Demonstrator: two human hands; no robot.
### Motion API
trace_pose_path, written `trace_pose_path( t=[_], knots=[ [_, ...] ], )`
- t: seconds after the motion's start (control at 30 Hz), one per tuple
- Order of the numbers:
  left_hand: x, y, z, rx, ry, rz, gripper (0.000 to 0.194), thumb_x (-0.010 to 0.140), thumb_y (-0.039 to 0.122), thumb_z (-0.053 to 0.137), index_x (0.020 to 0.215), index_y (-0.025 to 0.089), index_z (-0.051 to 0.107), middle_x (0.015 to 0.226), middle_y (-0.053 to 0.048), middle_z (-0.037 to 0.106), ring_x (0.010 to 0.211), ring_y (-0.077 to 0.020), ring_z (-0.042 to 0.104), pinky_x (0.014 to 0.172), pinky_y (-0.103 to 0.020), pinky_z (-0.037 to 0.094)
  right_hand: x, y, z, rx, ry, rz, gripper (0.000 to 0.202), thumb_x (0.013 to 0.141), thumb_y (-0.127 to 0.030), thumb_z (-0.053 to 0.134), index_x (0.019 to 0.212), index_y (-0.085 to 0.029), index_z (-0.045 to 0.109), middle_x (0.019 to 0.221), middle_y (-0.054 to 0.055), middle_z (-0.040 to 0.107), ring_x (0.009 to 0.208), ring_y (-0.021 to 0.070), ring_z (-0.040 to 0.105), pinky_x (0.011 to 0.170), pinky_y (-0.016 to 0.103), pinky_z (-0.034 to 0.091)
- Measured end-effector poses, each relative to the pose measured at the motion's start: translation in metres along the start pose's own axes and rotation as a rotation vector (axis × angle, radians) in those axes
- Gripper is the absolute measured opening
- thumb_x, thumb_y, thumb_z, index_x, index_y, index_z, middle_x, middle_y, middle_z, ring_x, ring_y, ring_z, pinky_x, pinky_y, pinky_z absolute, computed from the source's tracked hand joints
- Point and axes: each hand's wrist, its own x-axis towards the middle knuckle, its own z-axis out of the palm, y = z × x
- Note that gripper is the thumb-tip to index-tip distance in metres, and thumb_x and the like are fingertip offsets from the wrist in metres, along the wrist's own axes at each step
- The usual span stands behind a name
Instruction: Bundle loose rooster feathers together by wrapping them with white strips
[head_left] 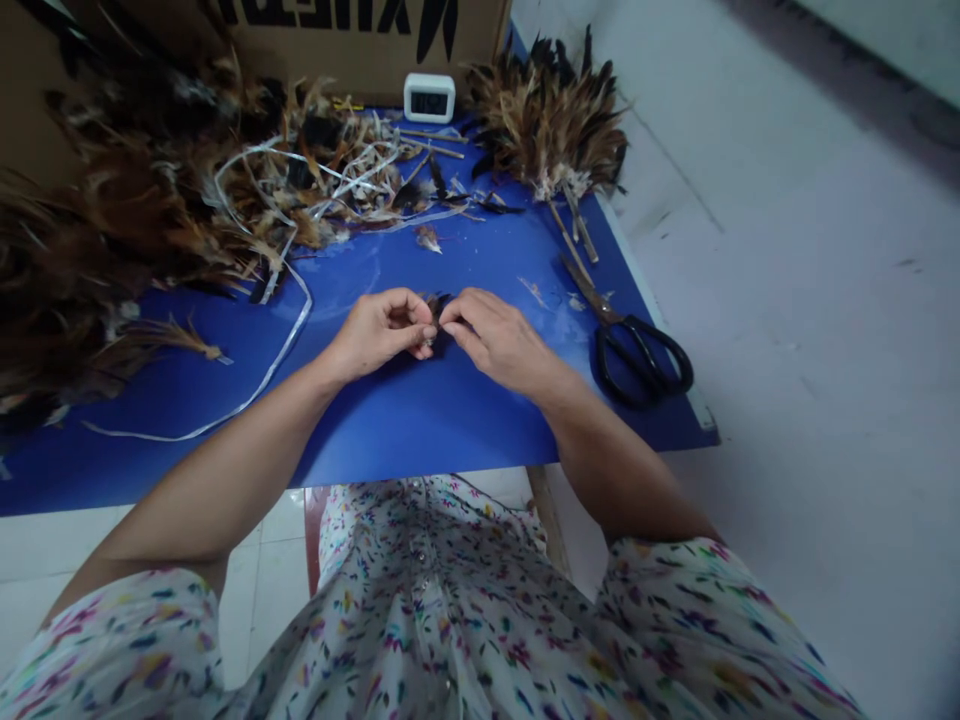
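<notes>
Near the middle of the blue tabletop, my left hand pinches a small dark feather piece between thumb and fingers. My right hand meets it from the other side, thumb and forefinger pressed together at the same piece. The fingers partly hide the piece, and its lower end is hard to make out. Beyond my hands lies a small loose feather tuft. White string curls across the table left of my left hand. Black-handled scissors rest to the right of my right hand.
Brown feathers are heaped at the left and back. A feather bundle lies at the back right, with sticks near it. A white digital clock stands before a cardboard box. The table's right edge runs beside the scissors.
</notes>
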Motion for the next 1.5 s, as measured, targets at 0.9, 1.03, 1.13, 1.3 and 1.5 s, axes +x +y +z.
trace_pose_path(
  t=[0.9, 1.03, 1.13, 1.3, 1.5],
  knots=[
    [-0.002, -0.004, 0.000, 0.141, -0.001, 0.030, 0.035, 0.065, 0.040, 0.084, 0.074, 0.013, 0.064, 0.059, -0.004, 0.068, 0.052, -0.0124, 0.066, 0.054, -0.020, 0.056, 0.004, -0.008, 0.014, -0.230, -0.022, 0.013, 0.020, 0.098, -0.025, 0.040, 0.090, -0.018, 0.057, 0.090, 0.009, 0.063, 0.086, 0.0211, 0.055, 0.083, 0.037, 0.041],
    [-0.002, 0.002, 0.001, 0.046, 0.018, 0.019, 0.037, 0.065, 0.041, 0.084, 0.076, 0.013, 0.063, 0.059, -0.003, 0.068, 0.053, -0.0126, 0.066, 0.055, -0.022, 0.057, 0.004, -0.007, 0.013, 0.074, 0.115, 0.107, 0.013, 0.093, -0.022, 0.046, 0.094, -0.019, 0.058, 0.093, 0.005, 0.065, 0.082, 0.0154, 0.057, 0.078, 0.031, 0.045],
    [-0.002, 0.005, 0.002, 0.002, 0.039, 0.028, 0.038, 0.064, 0.041, 0.085, 0.076, 0.013, 0.062, 0.061, -0.002, 0.068, 0.052, -0.0126, 0.066, 0.054, -0.022, 0.057, 0.005, -0.006, 0.011, 0.217, 0.147, 0.212, 0.012, 0.089, -0.019, 0.049, 0.095, -0.018, 0.060, 0.092, 0.003, 0.067, 0.080, 0.0134, 0.059, 0.074, 0.028, 0.046],
    [-0.002, 0.003, 0.001, -0.044, 0.027, 0.037, 0.039, 0.064, 0.040, 0.086, 0.077, 0.013, 0.061, 0.060, -0.001, 0.068, 0.053, -0.0132, 0.067, 0.055, -0.022, 0.058, 0.006, -0.007, 0.009, 0.300, 0.118, 0.238, 0.013, 0.086, -0.017, 0.051, 0.092, -0.017, 0.063, 0.089, 0.002, 0.068, 0.076, 0.0112, 0.059, 0.071, 0.026, 0.045],
    [-0.001, 0.002, 0.000, -0.052, 0.021, 0.038, 0.040, 0.063, 0.040, 0.086, 0.077, 0.014, 0.060, 0.061, -0.001, 0.068, 0.053, -0.0138, 0.068, 0.055, -0.023, 0.059, 0.005, -0.011, 0.008, 0.265, 0.127, 0.195, 0.009, 0.085, -0.019, 0.055, 0.089, -0.017, 0.063, 0.083, 0.001, 0.066, 0.070, 0.0101, 0.055, 0.068, 0.025, 0.044]
  ],
)
